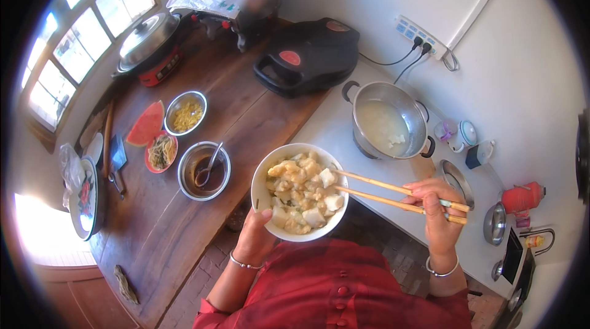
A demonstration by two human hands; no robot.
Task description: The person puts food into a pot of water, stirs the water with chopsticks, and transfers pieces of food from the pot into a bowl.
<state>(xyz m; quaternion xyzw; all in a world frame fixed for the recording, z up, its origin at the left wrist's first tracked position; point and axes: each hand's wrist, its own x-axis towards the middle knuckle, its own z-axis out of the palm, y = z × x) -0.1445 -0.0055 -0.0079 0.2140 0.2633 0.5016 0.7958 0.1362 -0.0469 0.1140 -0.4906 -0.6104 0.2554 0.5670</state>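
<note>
My left hand (258, 232) holds a white bowl (298, 237) by its near left rim, in front of my red garment. The bowl is full of pale chunks in a thick yellowish sauce (295, 177). Between the fingers of my right hand (438, 209) is a pair of wooden chopsticks (382, 181). Their tips reach over the bowl's right rim, by a white cube (327, 177) of food. On the white counter beyond stands a two-handled metal pot (364, 128) with cloudy liquid and a few white pieces at its bottom.
On the wooden table (161, 223) are a metal bowl of dark sauce with a spoon (203, 172), a bowl of yellow food (186, 114), a small red-rimmed dish (161, 151), watermelon (146, 125), a black electric griddle (309, 57) and a lidded electric pan (150, 47). Cords run to a wall power strip (420, 36).
</note>
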